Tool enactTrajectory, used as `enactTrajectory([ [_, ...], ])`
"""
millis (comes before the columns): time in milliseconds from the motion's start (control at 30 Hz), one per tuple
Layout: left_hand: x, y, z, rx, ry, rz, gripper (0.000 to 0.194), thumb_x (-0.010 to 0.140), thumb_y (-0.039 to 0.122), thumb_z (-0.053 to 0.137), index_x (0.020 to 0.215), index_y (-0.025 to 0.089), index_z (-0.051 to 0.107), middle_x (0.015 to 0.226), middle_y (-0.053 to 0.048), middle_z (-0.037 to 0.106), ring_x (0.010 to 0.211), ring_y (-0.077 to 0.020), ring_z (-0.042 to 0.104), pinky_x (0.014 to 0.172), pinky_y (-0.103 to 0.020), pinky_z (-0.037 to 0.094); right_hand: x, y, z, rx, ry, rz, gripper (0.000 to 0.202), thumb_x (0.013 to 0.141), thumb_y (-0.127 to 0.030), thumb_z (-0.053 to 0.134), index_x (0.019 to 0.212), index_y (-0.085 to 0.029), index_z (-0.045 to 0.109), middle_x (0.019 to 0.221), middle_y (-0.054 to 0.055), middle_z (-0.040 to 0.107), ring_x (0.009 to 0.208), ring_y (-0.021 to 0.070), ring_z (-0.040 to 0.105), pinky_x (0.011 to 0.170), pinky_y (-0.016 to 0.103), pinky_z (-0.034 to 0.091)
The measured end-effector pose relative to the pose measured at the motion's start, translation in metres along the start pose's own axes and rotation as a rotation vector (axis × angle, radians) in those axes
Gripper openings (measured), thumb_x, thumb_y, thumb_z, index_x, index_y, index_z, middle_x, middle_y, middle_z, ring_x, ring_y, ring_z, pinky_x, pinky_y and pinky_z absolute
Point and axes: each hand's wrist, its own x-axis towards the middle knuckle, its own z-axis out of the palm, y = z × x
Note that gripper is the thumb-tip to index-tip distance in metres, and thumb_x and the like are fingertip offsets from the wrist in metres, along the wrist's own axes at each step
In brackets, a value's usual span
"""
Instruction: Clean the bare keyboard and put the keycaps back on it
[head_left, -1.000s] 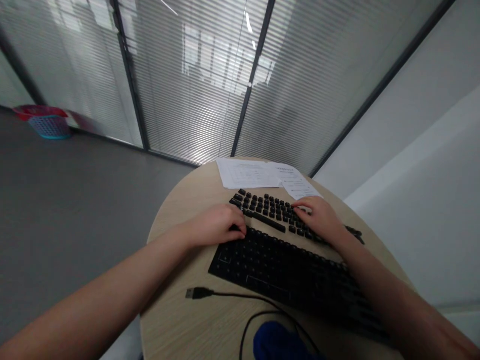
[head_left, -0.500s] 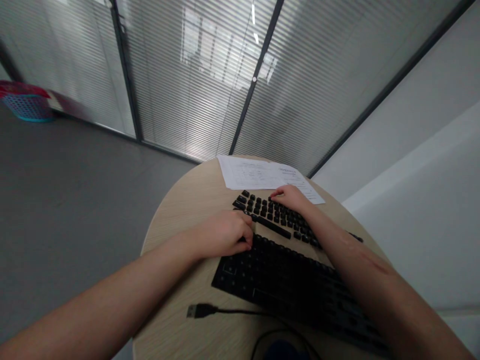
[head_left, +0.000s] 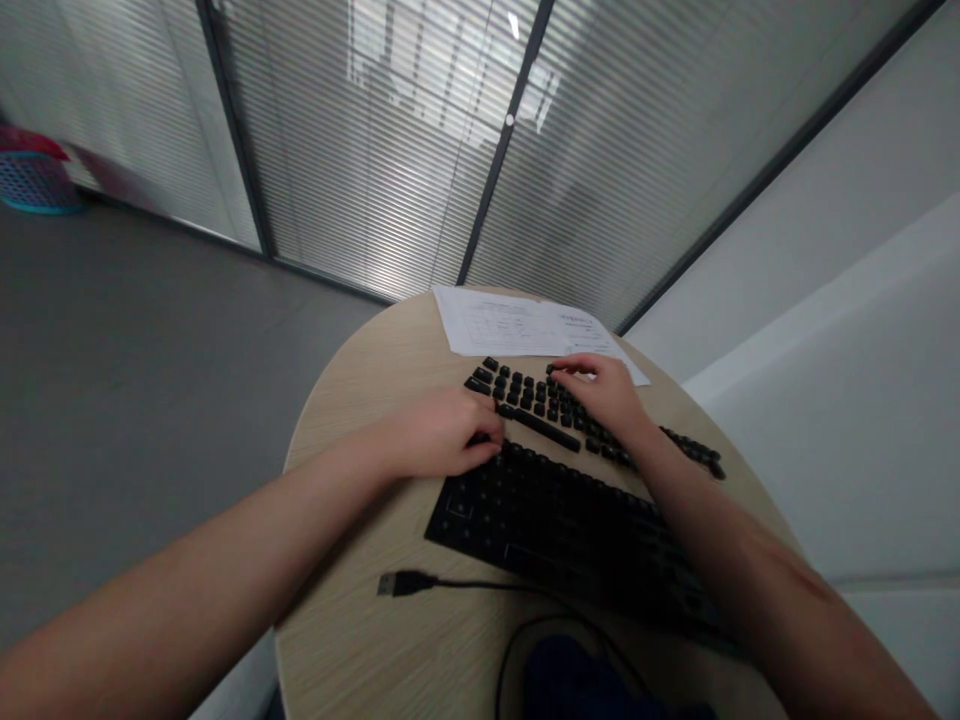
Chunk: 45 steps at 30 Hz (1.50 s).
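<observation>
A black keyboard base [head_left: 540, 530] lies on the round wooden table, its far left corner by my left hand [head_left: 454, 430]. That hand's fingers are curled together at the base's far edge; what they hold is hidden. Loose black keycaps [head_left: 540, 395] lie in slanting rows just beyond the base, among them a long space bar [head_left: 547, 428]. Over the far side of these rows, my right hand [head_left: 604, 390] pinches a small keycap [head_left: 551, 369] between thumb and fingertips. My right forearm covers part of the keycaps and of the base.
Printed paper sheets [head_left: 517, 325] lie at the far side of the table [head_left: 375, 390]. A cable with a USB plug [head_left: 405, 583] curls near the front. Glass panels with blinds [head_left: 360, 200] and a white wall [head_left: 840, 250] stand around. A blue basket [head_left: 37, 182] sits on the floor.
My right hand has drawn slightly back and lifted at the far keycaps, with a keycap now visible in its fingertips. My left hand stays at the base's corner. The whole view has shifted a little.
</observation>
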Motion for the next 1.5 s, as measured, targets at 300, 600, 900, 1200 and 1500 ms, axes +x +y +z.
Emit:
enactTrajectory([
  [300,0.004,-0.001,0.008,0.032,0.048,-0.087,0.021,0.093,0.024,0.056,0.091,0.020,0.076,0.085,-0.005,0.075,0.075,-0.0176,0.066,0.069,-0.031,0.046,-0.111,-0.045,0.017,0.262,0.048,-0.318,0.008,0.091,-0.024,0.073,0.095,-0.028,0.079,0.094,0.003,0.081,0.088,0.0225,0.074,0.085,0.040,0.059],
  [600,0.003,-0.005,0.011,0.036,0.156,-0.234,0.027,0.097,0.030,0.052,0.099,0.019,0.077,0.092,-0.006,0.079,0.078,-0.0173,0.069,0.072,-0.031,0.047,-0.110,-0.044,0.035,0.167,0.071,-0.428,0.009,0.092,-0.022,0.073,0.095,-0.027,0.079,0.098,0.002,0.082,0.091,0.0234,0.072,0.090,0.044,0.054],
  [900,0.003,-0.003,0.012,-0.004,0.132,-0.239,0.024,0.094,0.029,0.056,0.095,0.019,0.078,0.082,-0.004,0.078,0.069,-0.0147,0.066,0.067,-0.028,0.047,-0.112,-0.048,0.034,0.054,0.018,-0.448,0.011,0.095,-0.024,0.071,0.101,-0.028,0.079,0.102,0.001,0.082,0.097,0.0248,0.069,0.092,0.045,0.049],
  [1200,0.002,-0.004,0.014,-0.027,0.107,-0.224,0.025,0.094,0.029,0.056,0.094,0.019,0.078,0.085,-0.005,0.079,0.072,-0.0155,0.068,0.069,-0.029,0.050,-0.112,-0.048,0.035,0.038,0.035,-0.452,0.009,0.095,-0.026,0.071,0.098,-0.026,0.080,0.101,0.003,0.082,0.092,0.0248,0.068,0.090,0.045,0.050],
  [1500,0.002,-0.007,0.016,-0.055,0.081,-0.220,0.022,0.091,0.026,0.058,0.096,0.020,0.078,0.086,-0.004,0.079,0.072,-0.0158,0.067,0.071,-0.030,0.049,-0.112,-0.047,0.035,0.062,0.034,-0.495,0.012,0.096,-0.023,0.068,0.093,-0.023,0.080,0.095,0.006,0.079,0.089,0.0243,0.066,0.085,0.044,0.052],
])
